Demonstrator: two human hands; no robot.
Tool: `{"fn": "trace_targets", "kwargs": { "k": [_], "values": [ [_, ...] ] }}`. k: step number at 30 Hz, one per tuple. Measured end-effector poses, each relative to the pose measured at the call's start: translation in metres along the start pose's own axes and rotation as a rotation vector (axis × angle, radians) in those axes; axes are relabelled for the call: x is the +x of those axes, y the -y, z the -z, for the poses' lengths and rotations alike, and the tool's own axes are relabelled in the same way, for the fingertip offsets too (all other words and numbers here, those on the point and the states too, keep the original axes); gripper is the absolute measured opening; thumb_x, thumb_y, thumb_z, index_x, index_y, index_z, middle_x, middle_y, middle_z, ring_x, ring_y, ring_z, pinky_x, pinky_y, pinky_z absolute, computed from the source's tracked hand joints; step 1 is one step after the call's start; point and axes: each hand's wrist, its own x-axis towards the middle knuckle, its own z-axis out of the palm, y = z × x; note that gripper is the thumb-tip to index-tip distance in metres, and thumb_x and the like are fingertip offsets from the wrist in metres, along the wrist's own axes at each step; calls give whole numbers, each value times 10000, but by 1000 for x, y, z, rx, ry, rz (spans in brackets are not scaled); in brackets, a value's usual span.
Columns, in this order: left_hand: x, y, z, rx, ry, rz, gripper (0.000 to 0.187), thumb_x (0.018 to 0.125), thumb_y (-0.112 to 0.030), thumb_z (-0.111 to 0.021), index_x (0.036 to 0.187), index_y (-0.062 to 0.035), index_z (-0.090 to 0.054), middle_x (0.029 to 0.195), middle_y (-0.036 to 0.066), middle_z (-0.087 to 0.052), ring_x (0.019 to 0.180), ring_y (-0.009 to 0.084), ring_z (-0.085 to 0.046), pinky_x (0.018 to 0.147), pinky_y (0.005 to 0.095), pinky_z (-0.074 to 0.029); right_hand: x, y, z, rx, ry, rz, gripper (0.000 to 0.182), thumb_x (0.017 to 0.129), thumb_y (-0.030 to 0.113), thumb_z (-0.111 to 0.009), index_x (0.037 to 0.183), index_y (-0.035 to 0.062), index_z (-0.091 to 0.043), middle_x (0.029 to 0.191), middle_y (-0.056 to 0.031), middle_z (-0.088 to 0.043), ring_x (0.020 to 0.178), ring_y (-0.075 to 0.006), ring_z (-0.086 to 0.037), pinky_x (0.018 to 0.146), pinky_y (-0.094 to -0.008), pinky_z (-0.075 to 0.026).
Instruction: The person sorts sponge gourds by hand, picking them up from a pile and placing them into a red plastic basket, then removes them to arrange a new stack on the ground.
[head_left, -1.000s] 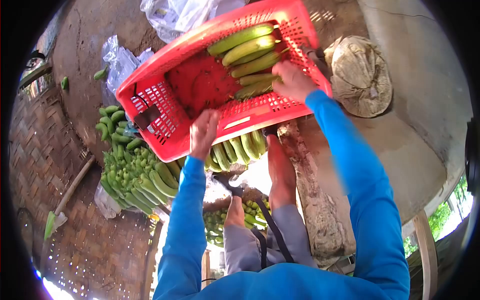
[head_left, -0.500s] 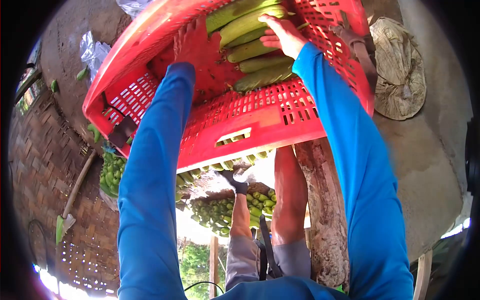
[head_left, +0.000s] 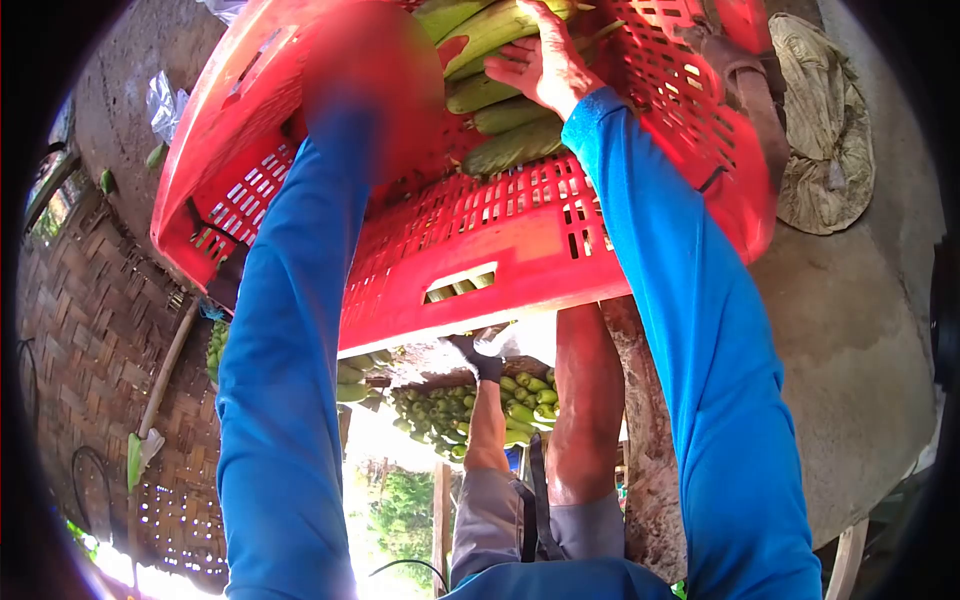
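Since the earlier frame: red crate [head_left: 520, 240] closer and higher in view; both arms reach deeper inside; the right hand has gone from resting on the fruit to grasping it. Right hand [head_left: 540, 62], blue-sleeved: fingers closed around a bunch of green bananas [head_left: 500, 25] at the crate's far end. More bananas [head_left: 510, 145] lie just below it, along the near wall. Left hand [head_left: 375, 60]: inside the crate, blurred, grip cannot be told. Below the crate: another banana pile [head_left: 480, 415], near the person's legs. Woven hat [head_left: 825, 140] beside the crate's right edge.
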Motion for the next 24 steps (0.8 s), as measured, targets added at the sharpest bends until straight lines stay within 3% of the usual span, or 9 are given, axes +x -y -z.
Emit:
{"fn": "trace_targets", "kwargs": {
  "k": [10, 13, 15, 17, 19, 20, 21, 23, 24],
  "values": [
    [5, 4, 1, -222, 45, 104, 976, 819, -716, -591, 1395, 59, -441, 1377, 312, -513, 1286, 438, -505, 1069, 495, -401, -17, -10, -7, 3, 62, 65, 1056, 721, 852, -574, 1352, 26, -389, 1203, -129, -465, 1014, -272, -507, 869, -461, -499],
    [19, 14, -17, 13, -40, -120, 908, 843, -708, -570, 1418, -16, -452, 1372, 295, -523, 1283, 415, -516, 1054, 475, -418, -17, -12, -7, -59, 17, 54, 1071, 703, 885, -542, 1348, 44, -389, 1199, -125, -455, 995, -277, -482, 849, -458, -479],
    [7, -20, 16, -213, 254, 235, 776, 903, -696, -484, 1432, -128, -470, 1493, 239, -422, 1260, 405, -545, 1056, 460, -424, -36, -4, -15, -65, 50, 68, 1108, 699, 883, -548, 1394, 42, -356, 1260, -135, -448, 1041, -290, -489, 885, -469, -476],
    [11, -6, -14, -425, 158, 176, 829, 856, -721, -520, 1347, -53, -531, 1381, 258, -517, 1239, 416, -556, 1046, 474, -432, -55, 1, -24, -58, 86, 82, 1147, 695, 882, -554, 1440, 40, -323, 1321, -145, -441, 1087, -304, -497, 921, -480, -472],
    [0, -4, -34, -628, 62, 105, 893, 808, -746, -556, 1262, 23, -592, 1269, 278, -612, 1218, 426, -568, 1037, 487, -439, -66, 3, -26, -50, 101, 87, 1227, 704, 870, -561, 1559, 83, -166, 1530, -155, -316, 1293, -342, -437, 1056, -509, -412],
    [-16, -14, -36, -645, -4, 175, 903, 804, -757, -552, 1229, 38, -606, 1212, 276, -641, 1167, 426, -600, 1008, 477, -458, -53, 2, -18, 51, 150, -85, 1190, 723, 868, -545, 1594, 191, -99, 1644, -125, -100, 1454, -348, -259, 1153, -535, -306],
    [-30, -24, -35, -660, -75, 248, 915, 800, -768, -548, 1197, 53, -621, 1155, 273, -671, 1115, 426, -632, 980, 468, -476, -46, 6, -5, 49, 156, -82, 1190, 723, 868, -545, 1594, 191, -99, 1644, -125, -100, 1454, -348, -259, 1153, -535, -306],
    [-54, -30, -38, -640, -70, 341, 923, 788, -780, -555, 1211, 38, -619, 1186, 265, -663, 1131, 402, -635, 987, 484, -469, -77, 22, -25, -43, 151, -20, 861, 769, 614, -749, 1368, 85, -430, 1269, -106, -522, 980, -320, -601, 935, -542, -497],
    [-70, -29, -41, -841, -71, 281, 816, 833, -713, -574, 1198, 15, -625, 1121, 214, -682, 1052, 379, -665, 895, 461, -513, -64, 7, -32, -211, -2, 78, 830, 782, 731, -654, 1343, 142, -486, 1217, -51, -581, 1037, -280, -596, 975, -538, -465]
  ]
}}
